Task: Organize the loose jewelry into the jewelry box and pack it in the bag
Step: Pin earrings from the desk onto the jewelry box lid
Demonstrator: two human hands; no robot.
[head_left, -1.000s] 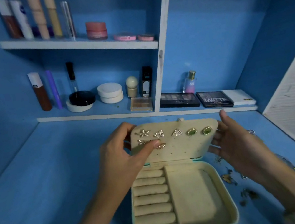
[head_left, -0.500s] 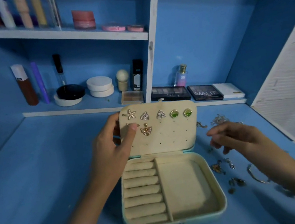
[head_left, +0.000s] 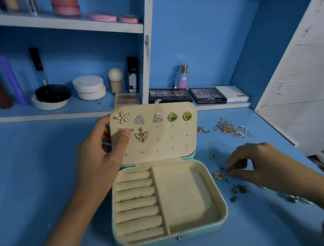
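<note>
- Jewelry box (head_left: 221,198) sits open on the blue table (head_left: 38,186), right in front of the person, its lid (head_left: 160,144) standing up at the back.
- Base of the box has a bank of ring rolls (head_left: 137,204) on the left and a plain compartment on the right.
- Pinned across the top of the lid's inside are a starfish earring (head_left: 122,117), two triangle studs (head_left: 139,119) and two green studs (head_left: 172,117). A butterfly earring (head_left: 141,136) sits in the row below.
- The left hand (head_left: 102,158) grips the lid's left edge, thumb pressed on the padded face beside the butterfly and partly hiding another piece, fingers behind.
- The right hand (head_left: 253,163) is down on the table just right of the box, well apart from the left, fingertips pinched on a small gold piece (head_left: 223,169).
- Loose jewelry (head_left: 238,189) lies scattered around that hand, and a tangle of chains (head_left: 228,129) lies farther back.
- Behind it all, a shelf (head_left: 48,117) holds cosmetics, among them a palette marked MATTE (head_left: 208,95).
</note>
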